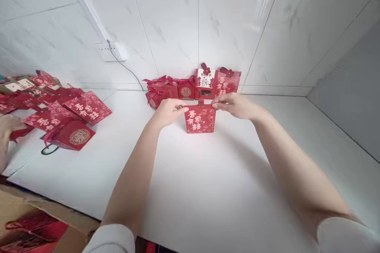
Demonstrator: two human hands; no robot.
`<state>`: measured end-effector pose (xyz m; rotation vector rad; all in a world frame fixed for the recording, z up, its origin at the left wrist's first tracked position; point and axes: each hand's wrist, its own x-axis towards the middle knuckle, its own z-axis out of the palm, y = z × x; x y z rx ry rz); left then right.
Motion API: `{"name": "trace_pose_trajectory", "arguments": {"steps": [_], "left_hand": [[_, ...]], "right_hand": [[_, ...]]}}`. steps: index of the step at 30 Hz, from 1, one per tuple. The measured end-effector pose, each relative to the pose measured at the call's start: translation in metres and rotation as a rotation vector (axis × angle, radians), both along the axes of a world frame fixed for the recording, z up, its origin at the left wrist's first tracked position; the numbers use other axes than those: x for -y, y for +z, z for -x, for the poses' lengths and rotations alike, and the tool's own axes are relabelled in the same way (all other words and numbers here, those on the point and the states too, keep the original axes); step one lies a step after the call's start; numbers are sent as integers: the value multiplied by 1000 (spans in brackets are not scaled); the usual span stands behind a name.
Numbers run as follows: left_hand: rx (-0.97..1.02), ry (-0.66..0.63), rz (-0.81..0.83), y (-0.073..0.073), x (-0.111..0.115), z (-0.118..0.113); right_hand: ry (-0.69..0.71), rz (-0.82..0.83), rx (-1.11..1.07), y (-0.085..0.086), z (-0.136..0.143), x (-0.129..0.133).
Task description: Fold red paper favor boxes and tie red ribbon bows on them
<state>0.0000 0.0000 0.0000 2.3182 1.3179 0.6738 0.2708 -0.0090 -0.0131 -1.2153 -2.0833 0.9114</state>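
A red gift bag [200, 121] with white lettering and a pale floral print stands upright on the white table. At its top left corner, my left hand [170, 111] pinches the edge between thumb and fingers. My right hand [233, 105] grips the opposite top corner in the same way. Between them a short red strap sticks up from the bag's top edge. Just behind stand two similar bags with dark red bows, one showing a white printed panel [205, 80] and the other plain red lettering [228, 81], partly covered by my right hand.
Red boxes with ribbons [162, 85] stand against the tiled wall. On the left lies a heap of red bags [88, 107] and a red box [77, 136], with another person's hand [6, 130] beside it. A socket [111, 51] with a cable is on the wall; a cardboard box [68, 237] sits below the table edge.
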Motion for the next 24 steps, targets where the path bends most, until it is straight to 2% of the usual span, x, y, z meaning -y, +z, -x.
{"name": "trace_pose_trajectory", "arguments": {"steps": [6, 10, 16, 20, 24], "left_hand": [[4, -34, 14, -6, -4, 2], [16, -36, 55, -5, -3, 1], [33, -39, 177, 5, 6, 2], [25, -40, 139, 3, 5, 2], [37, -75, 108, -3, -1, 4]], "right_hand": [[64, 51, -133, -16, 2, -13], [76, 47, -139, -17, 2, -13], [85, 132, -226, -16, 1, -13], [141, 189, -340, -22, 4, -16], [177, 136, -383, -28, 6, -19]]}}
